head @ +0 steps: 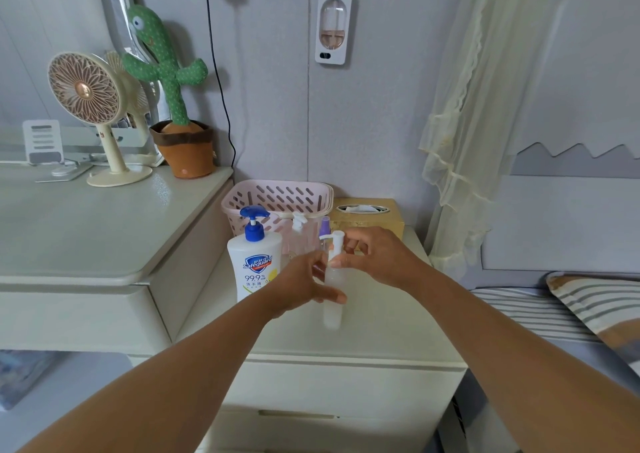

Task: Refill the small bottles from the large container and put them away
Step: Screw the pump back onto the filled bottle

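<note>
Held upright over the tabletop (384, 328) just right of the large container (254, 272), the small bottle (332, 314) looks light, smooth and tippy, so the left grip (301, 284) clasps its body while the right grip (381, 255) pinches its pump top (336, 243).

Frosted, milky white on the small bottle (332, 314) in my left grip (304, 282), its pump plain white. Large container (254, 269): white body, bright blue pump, blue shield label, a yellow patch on the label. Pink basket (277, 196), slotted pattern all over. One purple cap (325, 225). Gold tissue box (374, 220). Counter (363, 341) is cream. Green cactus toy (162, 68), dotted pale, in a brown-and-orange pot (183, 151). Cream fan (85, 88) with a petal-pattern grille. Curtain (464, 106) pale yellow. Pillow (588, 296) striped grey on white. Black cable (218, 71) on a pale grey wall (381, 123).
</note>
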Available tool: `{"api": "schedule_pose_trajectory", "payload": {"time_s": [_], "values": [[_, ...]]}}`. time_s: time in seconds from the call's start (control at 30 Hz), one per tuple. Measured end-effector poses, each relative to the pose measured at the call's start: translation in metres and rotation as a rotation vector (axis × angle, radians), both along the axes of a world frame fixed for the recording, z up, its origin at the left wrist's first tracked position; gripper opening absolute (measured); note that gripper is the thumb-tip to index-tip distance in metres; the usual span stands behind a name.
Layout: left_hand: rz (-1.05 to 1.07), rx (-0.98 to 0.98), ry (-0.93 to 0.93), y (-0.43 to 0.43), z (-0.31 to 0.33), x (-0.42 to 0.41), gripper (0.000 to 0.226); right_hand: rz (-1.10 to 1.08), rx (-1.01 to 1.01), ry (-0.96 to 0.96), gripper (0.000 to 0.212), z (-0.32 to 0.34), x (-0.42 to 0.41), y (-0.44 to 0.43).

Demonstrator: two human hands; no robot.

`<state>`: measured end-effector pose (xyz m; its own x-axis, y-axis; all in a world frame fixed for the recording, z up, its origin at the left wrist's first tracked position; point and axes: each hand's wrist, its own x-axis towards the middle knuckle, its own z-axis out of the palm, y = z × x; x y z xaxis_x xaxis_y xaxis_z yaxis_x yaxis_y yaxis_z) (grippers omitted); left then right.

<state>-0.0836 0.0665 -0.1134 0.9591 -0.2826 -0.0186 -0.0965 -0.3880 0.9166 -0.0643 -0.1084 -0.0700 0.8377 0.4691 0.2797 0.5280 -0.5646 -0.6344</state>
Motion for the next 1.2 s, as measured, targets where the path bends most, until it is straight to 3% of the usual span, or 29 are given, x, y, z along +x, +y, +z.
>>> {"api": "schedule_pose_trajectory", "payload": {"time_s": [0.13, 0.27, 0.47, 0.67, 0.87, 1.0, 1.13, 1.2], "values": [[-0.049, -0.027, 0.041, -0.002, -0.003, 0.003, 0.068, -0.007, 0.012, -0.005, 0.017, -0.002, 0.000, 0.000], [-0.217, -0.180, 0.105, 0.006, -0.003, 0.000, 0.050, -0.009, 0.001, -0.005, 0.019, -0.003, 0.000, -0.001], [0.026, -0.024, -0.002, 0.000, -0.006, 0.001, 0.051, -0.066, 0.002, -0.038, 0.023, -0.004, 0.002, 0.000], [-0.047, -0.093, 0.024, 0.004, -0.010, -0.003, 0.033, -0.071, 0.008, -0.052, 0.024, -0.005, 0.000, 0.001], [-0.172, -0.236, 0.120, 0.010, -0.003, 0.000, 0.041, 0.036, -0.002, -0.037, 0.026, 0.003, 0.000, -0.003], [-0.075, -0.116, 0.040, -0.001, -0.001, 0.005, 0.042, 0.055, 0.004, -0.039, 0.025, 0.000, 0.002, -0.007], [-0.069, -0.065, 0.009, -0.007, -0.003, 0.007, 0.061, 0.072, -0.019, -0.019, 0.008, -0.001, 0.000, -0.011], [-0.120, -0.065, 0.029, -0.004, -0.002, 0.008, 0.064, 0.092, -0.032, -0.013, 0.020, -0.001, -0.001, -0.012]]}}
